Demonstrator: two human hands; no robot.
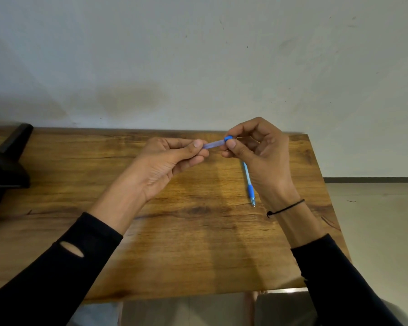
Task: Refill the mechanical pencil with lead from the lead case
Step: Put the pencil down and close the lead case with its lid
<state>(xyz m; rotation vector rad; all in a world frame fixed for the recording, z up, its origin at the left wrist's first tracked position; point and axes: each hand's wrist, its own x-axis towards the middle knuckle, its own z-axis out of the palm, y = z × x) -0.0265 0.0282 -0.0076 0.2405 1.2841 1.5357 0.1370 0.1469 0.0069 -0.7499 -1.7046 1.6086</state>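
Observation:
A thin translucent lead case (pixel 213 144) with a blue cap (pixel 228 138) is held level above the wooden table (pixel 174 231). My left hand (pixel 167 161) pinches the case's body between thumb and fingers. My right hand (pixel 257 149) pinches the blue cap end with thumb and forefinger. The light blue mechanical pencil (pixel 249 182) with a darker blue grip lies on the table below my right hand, its tip pointing toward me; its upper end is hidden behind that hand.
A black object (pixel 5 161) stands at the table's left edge. A pale wall runs along the table's far edge. The table's right edge drops to a light floor (pixel 375 231). A black cord bracelet circles my right wrist.

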